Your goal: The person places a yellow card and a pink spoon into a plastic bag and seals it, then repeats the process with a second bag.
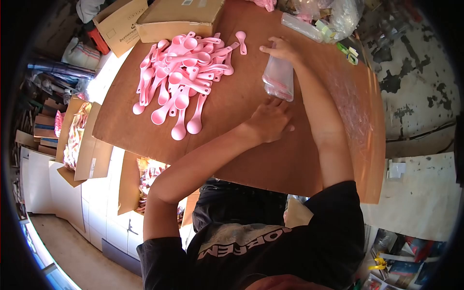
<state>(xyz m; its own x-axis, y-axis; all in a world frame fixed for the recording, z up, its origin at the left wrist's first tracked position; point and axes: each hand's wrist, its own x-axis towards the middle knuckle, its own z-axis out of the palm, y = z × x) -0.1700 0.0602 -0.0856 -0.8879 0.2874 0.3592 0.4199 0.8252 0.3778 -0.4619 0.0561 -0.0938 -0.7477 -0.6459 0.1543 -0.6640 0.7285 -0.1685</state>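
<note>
A stack of clear plastic bags (pixel 280 72) with pinkish edges lies on the brown table. My right hand (pixel 284 51) is at the far end of the stack, thumb and forefinger spread apart; its other fingers are partly hidden. At the near end, my left hand (pixel 270 121) touches the bags with its fingertips, its thumb held away from them. To the left is a heap of pink plastic measuring spoons (pixel 181 72). One separate pink spoon (pixel 241 42) lies between the heap and my right hand.
A cardboard box (pixel 179 21) stands at the table's far edge. Green-handled scissors (pixel 349 53) and clear plastic packaging (pixel 302 27) lie at the far right. Open cartons of packed goods (pixel 79 140) stand on the floor to the left. A peeling wall (pixel 415 87) rises on the right.
</note>
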